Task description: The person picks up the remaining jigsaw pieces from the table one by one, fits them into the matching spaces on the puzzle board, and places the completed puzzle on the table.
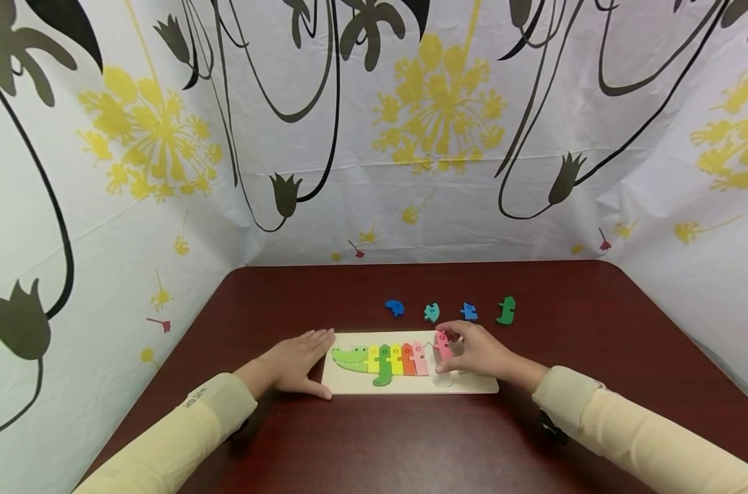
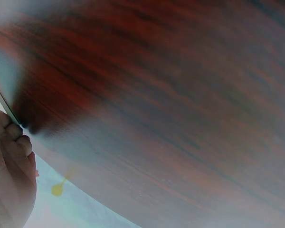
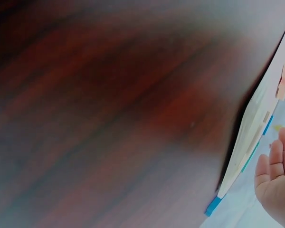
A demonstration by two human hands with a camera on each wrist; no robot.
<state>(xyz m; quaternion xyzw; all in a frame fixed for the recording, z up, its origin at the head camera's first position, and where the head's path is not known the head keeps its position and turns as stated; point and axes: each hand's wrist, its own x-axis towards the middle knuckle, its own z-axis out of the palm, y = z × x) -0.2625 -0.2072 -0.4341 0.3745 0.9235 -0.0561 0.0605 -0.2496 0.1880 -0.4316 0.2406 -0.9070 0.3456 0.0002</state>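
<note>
A pale wooden crocodile puzzle board (image 1: 355, 386) lies on the table in the head view. Set in it from the left are a green crocodile head (image 1: 351, 359), yellow pieces (image 1: 396, 359), a green leg piece (image 1: 383, 367), an orange piece (image 1: 407, 359) and a light pink one (image 1: 419, 359). My right hand (image 1: 482, 353) pinches a darker pink puzzle piece (image 1: 442, 343) between thumb and fingers, over the bare recess at the board's right part. With fingers extended, my left hand (image 1: 295, 362) rests at the board's left edge, thumb by the lower corner.
Behind the board lie a blue curved piece (image 1: 394, 307), a teal piece (image 1: 431, 313), another blue piece (image 1: 469, 311) and a green piece (image 1: 506, 311). The dark reddish table (image 1: 374, 439) meets a patterned white cloth (image 1: 349, 137) at its back and sides.
</note>
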